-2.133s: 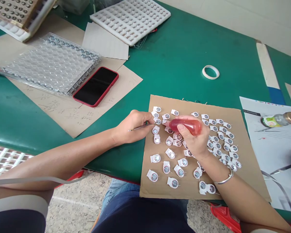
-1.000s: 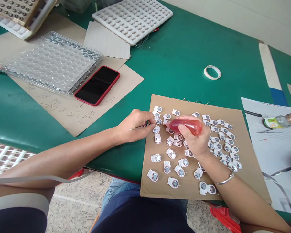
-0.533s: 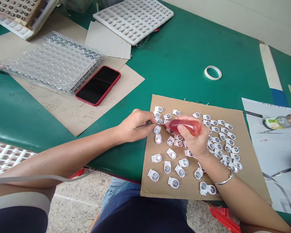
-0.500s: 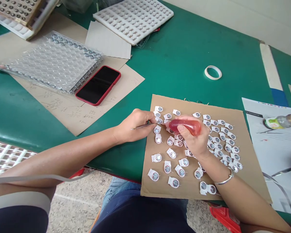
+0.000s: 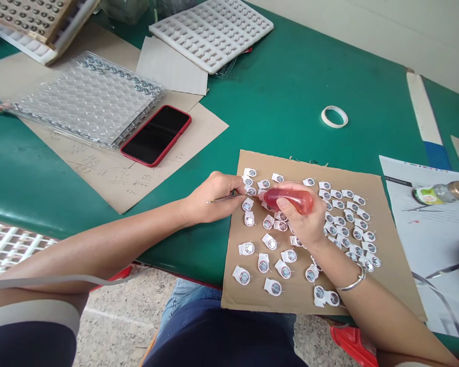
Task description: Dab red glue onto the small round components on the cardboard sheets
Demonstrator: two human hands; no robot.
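Observation:
My left hand (image 5: 214,199) is closed on slim metal tweezers (image 5: 224,198), at the left edge of a brown cardboard sheet (image 5: 248,295). A red squeeze bottle (image 5: 290,200) lies tilted in the grip of my right hand (image 5: 308,219), its nozzle pointing left toward my left fingertips. Between the two hands sits a small round metal part on a white tab (image 5: 250,191); whether the nozzle touches it I cannot tell. Several more such parts, like the one near the front (image 5: 273,286), are spread over the cardboard, some hidden beneath my right hand.
Left of the cardboard lies a red-cased phone (image 5: 156,135), beside a clear plastic tray (image 5: 87,102). A white slotted tray (image 5: 214,33) is at the back. A tape roll (image 5: 334,116) lies on the green table. At right, a small glass jar (image 5: 443,192) rests on printed paper (image 5: 405,239).
The bottle and my right hand have shifted very slightly left. My left hand keeps its place with the tweezers. The whole view has moved a little.

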